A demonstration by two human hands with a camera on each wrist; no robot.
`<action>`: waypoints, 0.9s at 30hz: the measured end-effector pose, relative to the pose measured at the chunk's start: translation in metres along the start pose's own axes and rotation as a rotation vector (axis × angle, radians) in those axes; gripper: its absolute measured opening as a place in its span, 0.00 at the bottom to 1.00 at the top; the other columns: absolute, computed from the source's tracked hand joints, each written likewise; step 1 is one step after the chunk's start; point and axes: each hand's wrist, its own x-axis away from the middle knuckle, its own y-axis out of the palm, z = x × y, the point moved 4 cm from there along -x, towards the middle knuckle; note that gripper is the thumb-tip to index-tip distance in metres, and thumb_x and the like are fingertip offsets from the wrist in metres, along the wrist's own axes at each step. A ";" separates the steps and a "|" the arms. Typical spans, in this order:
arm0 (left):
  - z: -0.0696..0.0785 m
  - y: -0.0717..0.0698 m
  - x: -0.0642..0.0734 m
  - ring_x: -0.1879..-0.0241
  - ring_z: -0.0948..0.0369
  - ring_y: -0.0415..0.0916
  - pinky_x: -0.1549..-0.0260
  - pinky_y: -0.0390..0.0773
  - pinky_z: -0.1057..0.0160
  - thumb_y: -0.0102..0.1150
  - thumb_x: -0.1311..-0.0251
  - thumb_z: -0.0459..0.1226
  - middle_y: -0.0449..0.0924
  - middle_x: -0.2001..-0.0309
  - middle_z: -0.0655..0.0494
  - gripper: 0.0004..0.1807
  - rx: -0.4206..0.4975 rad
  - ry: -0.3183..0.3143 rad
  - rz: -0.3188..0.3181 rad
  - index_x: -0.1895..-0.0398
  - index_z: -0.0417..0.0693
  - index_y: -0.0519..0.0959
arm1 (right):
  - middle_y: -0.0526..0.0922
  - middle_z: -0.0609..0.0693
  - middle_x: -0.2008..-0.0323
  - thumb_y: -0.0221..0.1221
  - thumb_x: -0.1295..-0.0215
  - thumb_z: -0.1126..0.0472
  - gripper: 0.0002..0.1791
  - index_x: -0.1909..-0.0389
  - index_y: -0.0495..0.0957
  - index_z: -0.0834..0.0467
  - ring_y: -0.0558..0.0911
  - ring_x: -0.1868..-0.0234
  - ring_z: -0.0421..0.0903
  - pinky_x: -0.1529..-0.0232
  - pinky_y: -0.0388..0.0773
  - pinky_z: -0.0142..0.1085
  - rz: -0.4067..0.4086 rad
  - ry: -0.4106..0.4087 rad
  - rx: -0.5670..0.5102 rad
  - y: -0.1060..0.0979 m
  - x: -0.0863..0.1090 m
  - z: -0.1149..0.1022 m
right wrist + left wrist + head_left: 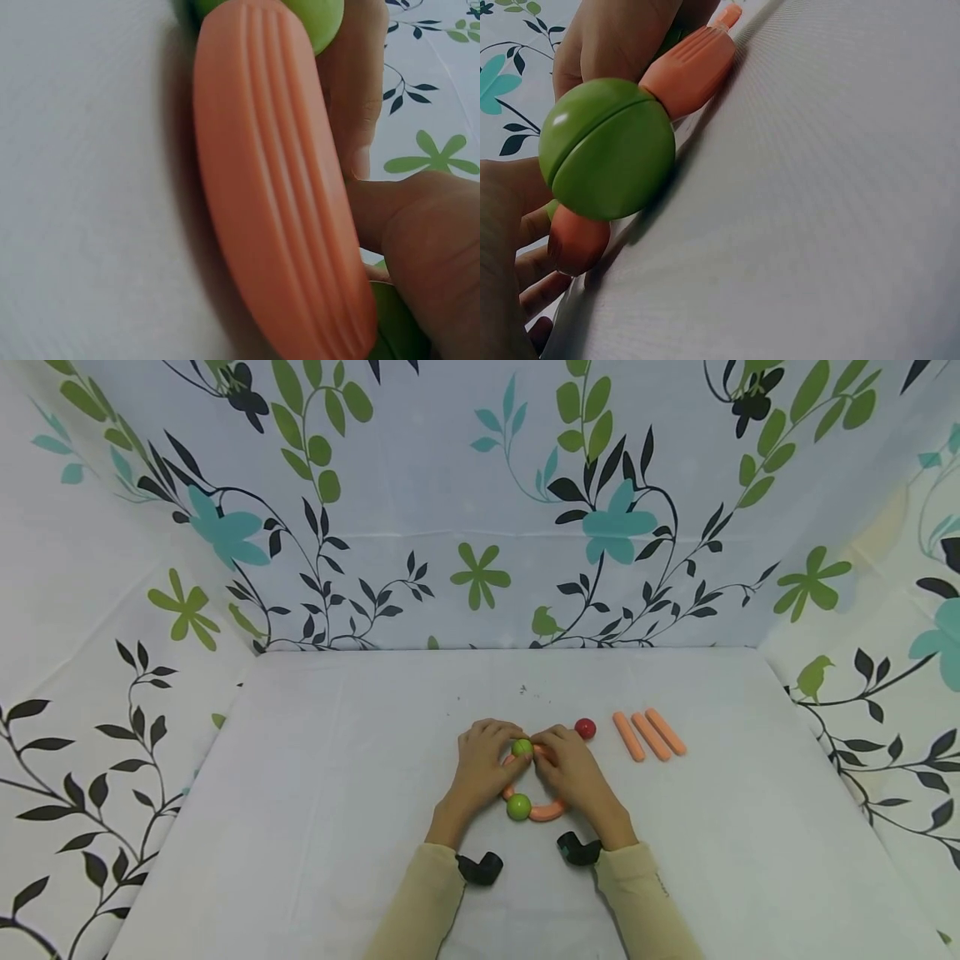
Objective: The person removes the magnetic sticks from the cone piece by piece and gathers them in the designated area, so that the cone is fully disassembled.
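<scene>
A small ring of curved orange toy rods [549, 812] and green toy balls lies on the white table between my hands. My left hand [478, 766] grips the far green ball [522, 747] between thumb and fingers. Close beside it, my right hand [576, 770] pinches a curved orange rod at the ring's far side, its fingers hiding much of that piece. The near green ball [518, 807] joins two curved rods; it looms large in the left wrist view as a grooved green ball [607, 150]. A ribbed curved rod [281, 180] fills the right wrist view.
A red ball [585, 728] lies just beyond my right hand. Further right, three straight orange rods [651, 737] lie side by side at a slant. Leaf-patterned cloth [390, 527] hangs behind and along both sides of the white table [315, 810].
</scene>
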 end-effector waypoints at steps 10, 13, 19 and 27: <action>-0.001 -0.001 0.000 0.34 0.51 0.70 0.39 0.65 0.44 0.65 0.34 0.50 0.84 0.42 0.58 0.17 0.010 -0.009 0.008 0.47 0.56 0.84 | 0.83 0.55 0.47 0.62 0.28 0.61 0.13 0.46 0.84 0.57 0.80 0.45 0.53 0.44 0.79 0.49 0.004 0.069 -0.043 -0.001 0.000 0.004; -0.001 0.000 -0.001 0.34 0.52 0.71 0.39 0.65 0.44 0.64 0.34 0.50 0.84 0.43 0.58 0.16 0.014 -0.002 0.016 0.47 0.57 0.84 | 0.83 0.54 0.48 0.62 0.26 0.58 0.12 0.46 0.84 0.56 0.80 0.50 0.49 0.47 0.79 0.46 0.004 0.093 -0.085 -0.005 0.002 0.007; -0.002 0.002 -0.002 0.34 0.52 0.71 0.40 0.65 0.45 0.63 0.32 0.50 0.84 0.43 0.58 0.16 0.012 0.000 0.026 0.45 0.59 0.83 | 0.84 0.52 0.54 0.62 0.25 0.57 0.13 0.45 0.84 0.55 0.79 0.58 0.47 0.55 0.78 0.41 -0.002 0.072 -0.148 -0.019 0.004 0.008; -0.009 0.004 -0.003 0.32 0.52 0.70 0.35 0.64 0.42 0.64 0.31 0.49 0.84 0.40 0.58 0.18 0.057 -0.064 0.000 0.41 0.59 0.83 | 0.87 0.55 0.50 0.64 0.27 0.59 0.13 0.45 0.84 0.58 0.85 0.51 0.51 0.48 0.85 0.49 0.042 0.064 -0.174 -0.024 0.010 0.011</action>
